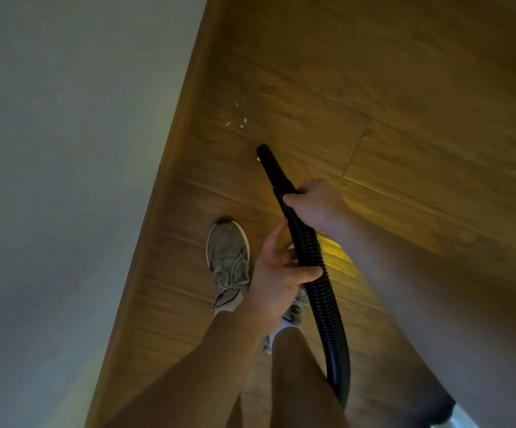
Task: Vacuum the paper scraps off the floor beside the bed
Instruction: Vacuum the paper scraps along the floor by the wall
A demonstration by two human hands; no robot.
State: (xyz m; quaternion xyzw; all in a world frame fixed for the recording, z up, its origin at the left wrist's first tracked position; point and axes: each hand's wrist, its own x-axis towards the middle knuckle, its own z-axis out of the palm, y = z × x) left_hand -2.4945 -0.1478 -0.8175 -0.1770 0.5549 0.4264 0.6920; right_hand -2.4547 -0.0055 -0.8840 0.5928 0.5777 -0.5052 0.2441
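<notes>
**Hands.** Your right hand [315, 205] grips the black vacuum hose [312, 261], fingers curled round it just behind the smooth nozzle [270, 165]. Your left hand [278, 270] holds the ribbed section next below, thumb laid across it. Neither hand is free.

**Position.** The nozzle points down at the wooden floor [405, 149], near the side rail [182, 149] of the bed [49, 149]. Whether its mouth touches the boards cannot be told.

**Task items.** One single scrap [258, 159] lies just beside the nozzle, on the bed side. A small cluster of paper scraps [235, 122] lies beyond the tip, near the rail and apart from the nozzle.

**Assessment.** The task is under way but not finished. All visible scraps lie ahead of or beside the nozzle, none behind it. The floor around your shoe [228, 264] shows no scraps. What is left, in my judgement, is the near scrap first, then a short advance along the rail to take the cluster.
</notes>
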